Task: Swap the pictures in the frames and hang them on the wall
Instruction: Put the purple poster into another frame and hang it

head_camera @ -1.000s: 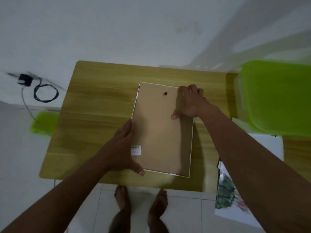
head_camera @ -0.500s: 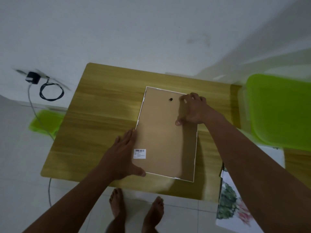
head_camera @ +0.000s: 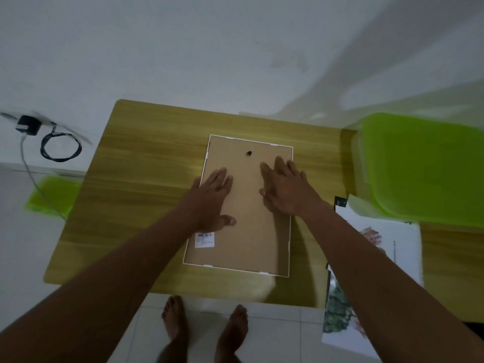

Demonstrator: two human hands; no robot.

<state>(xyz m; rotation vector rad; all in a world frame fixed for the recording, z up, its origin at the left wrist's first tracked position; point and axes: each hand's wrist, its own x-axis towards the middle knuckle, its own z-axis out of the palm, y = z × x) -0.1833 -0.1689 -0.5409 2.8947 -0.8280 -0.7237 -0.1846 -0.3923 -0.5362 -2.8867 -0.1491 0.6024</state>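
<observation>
**Pressing down flat**

I see the wooden table (head_camera: pixel 146 179), and the frame (head_camera: pixel 251 239) lies face down in its middle. The left hand (head_camera: pixel 212 203) and right hand (head_camera: pixel 285 189) rest flat on its brown back, fingers straight.

I see a wooden worktop (head_camera: pixel 146 179). At three o'clock sits a lime-green plastic piece (head_camera: pixel 424 166); at ten, a black charger (head_camera: pixel 27 125) with coiled cable (head_camera: pixel 60 147); at nine, a smaller green piece (head_camera: pixel 52 196).

Both hands (head_camera: pixel 213 195) (head_camera: pixel 286 191) flat on face-down frame (head_camera: pixel 243 231), table (head_camera: pixel 146 179)
</observation>
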